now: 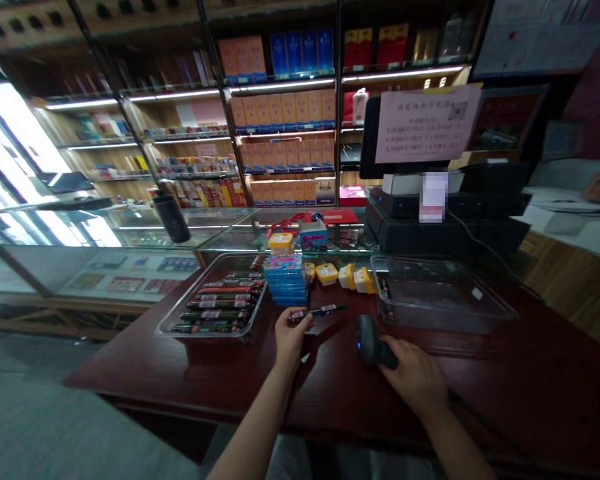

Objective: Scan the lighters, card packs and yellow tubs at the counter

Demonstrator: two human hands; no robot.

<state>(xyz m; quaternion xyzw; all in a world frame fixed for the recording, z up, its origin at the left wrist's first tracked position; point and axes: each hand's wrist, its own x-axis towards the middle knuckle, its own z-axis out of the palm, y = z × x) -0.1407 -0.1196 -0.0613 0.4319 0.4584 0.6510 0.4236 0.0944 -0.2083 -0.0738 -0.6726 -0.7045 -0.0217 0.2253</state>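
My left hand is closed on one end of a slim dark stick-shaped pack with a pale label, held above the desk and pointing right. In my right hand is a black barcode scanner; a small blue light glows on it, and its head faces the pack. To the left, a clear plastic tray holds several similar dark packs. Another clear tray stands on the right, with a few dark packs along its left side.
Between the trays stand a stack of blue boxes and several yellow-lidded tubs. Behind are a glass counter, a dark bottle and a monitor bearing a paper sign. The reddish-brown desk's front edge is close to me.
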